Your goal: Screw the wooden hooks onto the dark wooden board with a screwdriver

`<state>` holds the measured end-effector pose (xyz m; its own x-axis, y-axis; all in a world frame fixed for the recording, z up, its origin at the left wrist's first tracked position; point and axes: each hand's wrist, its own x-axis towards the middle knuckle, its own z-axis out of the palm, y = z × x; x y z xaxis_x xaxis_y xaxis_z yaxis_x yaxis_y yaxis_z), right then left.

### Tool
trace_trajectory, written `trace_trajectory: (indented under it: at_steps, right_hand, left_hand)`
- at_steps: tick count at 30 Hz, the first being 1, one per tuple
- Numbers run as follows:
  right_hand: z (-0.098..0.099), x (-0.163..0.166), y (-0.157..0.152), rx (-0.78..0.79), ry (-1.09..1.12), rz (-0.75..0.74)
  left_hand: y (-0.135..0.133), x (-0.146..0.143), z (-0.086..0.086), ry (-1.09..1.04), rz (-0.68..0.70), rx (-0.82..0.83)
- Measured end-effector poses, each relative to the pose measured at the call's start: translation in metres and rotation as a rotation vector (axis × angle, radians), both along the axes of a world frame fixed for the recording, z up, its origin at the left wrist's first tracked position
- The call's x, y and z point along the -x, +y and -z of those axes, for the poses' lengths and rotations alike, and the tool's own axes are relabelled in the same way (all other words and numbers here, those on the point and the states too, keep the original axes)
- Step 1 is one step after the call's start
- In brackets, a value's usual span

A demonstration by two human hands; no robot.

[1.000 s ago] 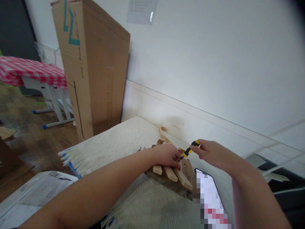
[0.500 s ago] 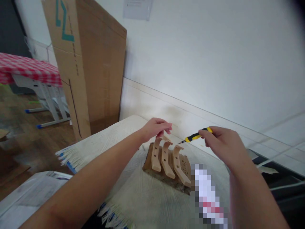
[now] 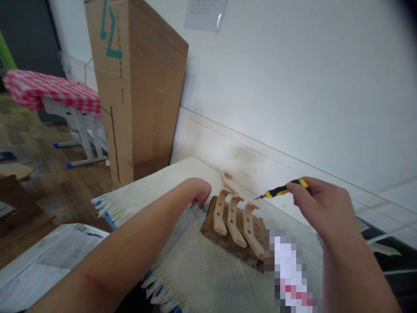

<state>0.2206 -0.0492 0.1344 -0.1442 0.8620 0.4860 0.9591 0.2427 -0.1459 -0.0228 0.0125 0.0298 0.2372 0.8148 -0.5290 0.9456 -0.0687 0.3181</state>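
My right hand (image 3: 325,204) grips a black and yellow screwdriver (image 3: 283,190), its tip aimed left above the cloth. My left hand (image 3: 201,191) is lowered to the cloth left of the board, fingers curled downward and mostly hidden. Small dark bits (image 3: 195,206), too small to make out, lie at its fingertips. Three curved wooden hooks with screw holes, the middle one (image 3: 233,221) among them, rest side by side on a brown board (image 3: 211,234). Another wooden hook (image 3: 229,183) lies behind the board, by the wall.
A cream fringed cloth (image 3: 195,265) covers the table, which meets the white wall (image 3: 293,87). A tall cardboard box (image 3: 156,95) stands behind at left. Papers (image 3: 55,256) lie on a white surface at lower left. A blurred-out patch (image 3: 289,265) covers something right of the board.
My left hand has moved from above the rear hook down to the cloth left of the board. The screwdriver in my right hand has shifted slightly right. The view has turned a little left.
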Motion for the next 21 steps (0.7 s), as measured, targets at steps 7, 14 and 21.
trace_trajectory:
  at_steps: [7, 14, 21]
  right_hand:
    - [-0.002, -0.003, -0.003, -0.03, 0.029, -0.012]
    - [-0.004, -0.006, -0.003, -0.048, 0.04, -0.022]
    - [-0.01, -0.01, -0.006, -0.066, 0.065, 0.014]
  left_hand:
    - [0.004, 0.0, 0.003, -0.004, 0.09, -0.051]
    - [0.009, 0.001, 0.008, -0.069, 0.011, -0.063]
    - [-0.001, 0.001, -0.022, -0.122, -0.243, -0.788]
